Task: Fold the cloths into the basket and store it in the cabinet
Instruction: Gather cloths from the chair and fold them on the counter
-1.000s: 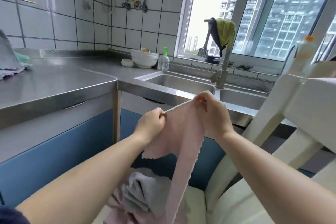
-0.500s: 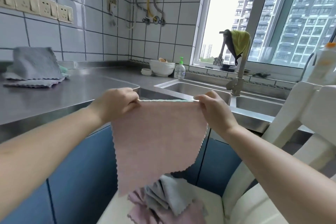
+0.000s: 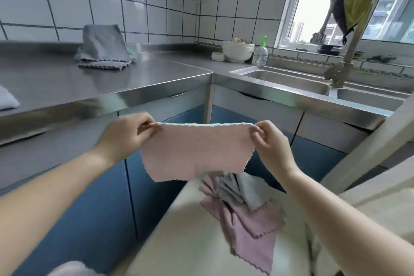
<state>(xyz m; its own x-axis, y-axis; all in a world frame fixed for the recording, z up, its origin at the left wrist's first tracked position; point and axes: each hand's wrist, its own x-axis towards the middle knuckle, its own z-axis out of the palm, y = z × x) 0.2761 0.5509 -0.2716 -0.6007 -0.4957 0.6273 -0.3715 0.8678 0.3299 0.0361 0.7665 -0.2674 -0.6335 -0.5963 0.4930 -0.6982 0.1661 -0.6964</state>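
A pink cloth (image 3: 195, 152) hangs spread between my hands in front of the blue cabinet doors (image 3: 105, 204). My left hand (image 3: 127, 134) pinches its top left corner and my right hand (image 3: 271, 141) pinches its top right corner. Below it, a pile of loose pink and grey cloths (image 3: 244, 208) lies on a cream chair seat (image 3: 186, 242). On the steel counter (image 3: 112, 78), a grey cloth stack (image 3: 103, 48) rests against the tiled wall. No basket is in view.
A double sink (image 3: 291, 80) with a tap (image 3: 342, 67) sits to the right, with a white bowl (image 3: 238, 51) and soap bottle (image 3: 261, 52) in the corner. The chair's backrest (image 3: 369, 148) rises at right. Another pale cloth (image 3: 6, 98) lies at the counter's left edge.
My hands moved apart and stretched the pink cloth flat, then lowered it below the counter edge. The view tilted down and left, showing more counter and the chair seat.
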